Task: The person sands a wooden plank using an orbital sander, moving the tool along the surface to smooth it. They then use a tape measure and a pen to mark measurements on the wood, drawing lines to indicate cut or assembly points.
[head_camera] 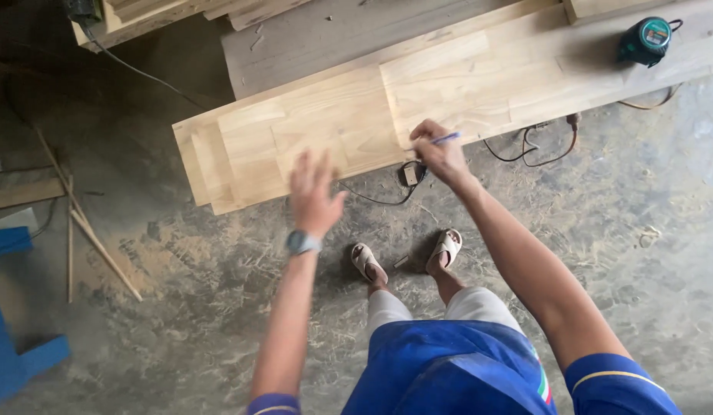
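Two hands work over stacked wooden boards (310,138): the right hand (441,157) pinches a blue pen (441,140) at the top board's near edge, seemingly mid-marking; the left hand (314,192) hovers spread, empty. A tape measure (646,40) sits aside.

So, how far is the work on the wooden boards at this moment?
Already done: several pale boards lie stacked, edges roughly aligned, with a green tape measure set aside on the planks. In hand: the right hand holds a blue pen at the top board's front edge, while the left hand hovers open above the stack. Left: no drawn line or cut is visible.
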